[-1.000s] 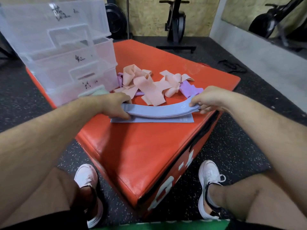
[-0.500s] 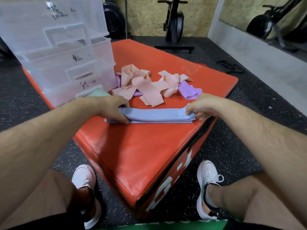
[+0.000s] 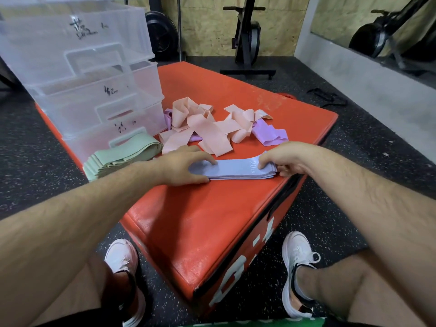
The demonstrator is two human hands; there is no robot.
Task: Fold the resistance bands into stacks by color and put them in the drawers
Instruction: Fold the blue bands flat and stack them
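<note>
Left hand (image 3: pixel 186 166) grips left end of blue band stack (image 3: pixel 236 169) lying flat on red box (image 3: pixel 200 220); right hand (image 3: pixel 280 159) pinches right end.

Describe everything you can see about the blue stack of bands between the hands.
The blue stack is several flat, pale blue bands of thin, stretchy-looking material, layered with edges roughly aligned. The top one bears a faint "20 LB" print near its right end. It lies flat on the red box, in front of the loose pink bands. The left hand holds its left end and the right hand its right end.
</note>
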